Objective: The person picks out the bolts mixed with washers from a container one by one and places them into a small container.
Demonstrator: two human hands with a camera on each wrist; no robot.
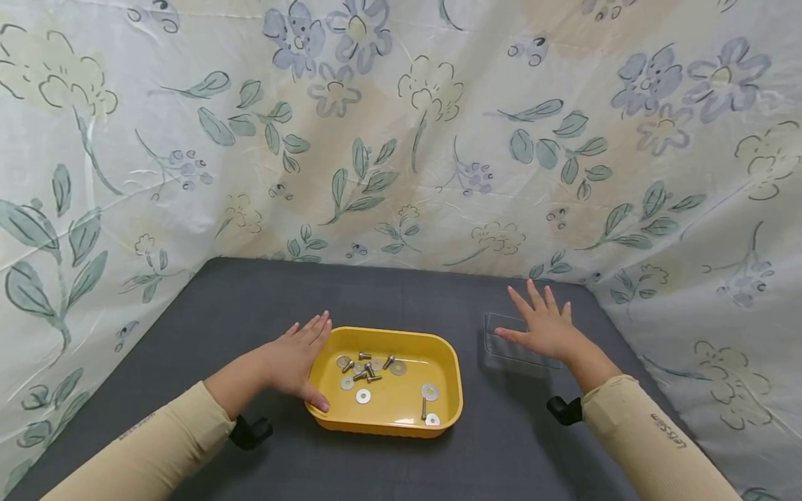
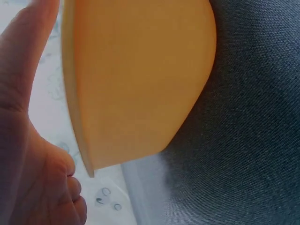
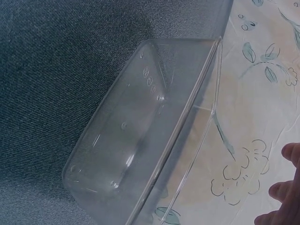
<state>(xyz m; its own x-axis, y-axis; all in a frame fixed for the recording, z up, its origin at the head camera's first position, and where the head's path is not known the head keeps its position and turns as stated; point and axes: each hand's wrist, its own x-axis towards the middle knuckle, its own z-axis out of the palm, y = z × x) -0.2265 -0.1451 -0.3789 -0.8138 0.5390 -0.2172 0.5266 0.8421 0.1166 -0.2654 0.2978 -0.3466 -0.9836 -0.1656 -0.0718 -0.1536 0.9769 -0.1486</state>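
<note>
A yellow plastic tray stands on the dark cloth. Small bolts and flat washers lie in it, mostly in its left half, with one bolt and a couple of washers at the right end. My left hand is at the tray's left end, fingers extended and thumb over the near left corner. The left wrist view shows the tray's outer wall beside the thumb. Over a clear plastic box, my right hand is spread wide and holds nothing.
Dark grey cloth covers the table. Floral curtains rise behind it and along both sides. A black mount juts from the left wrist, another from the right. The clear box stands to the right of the tray.
</note>
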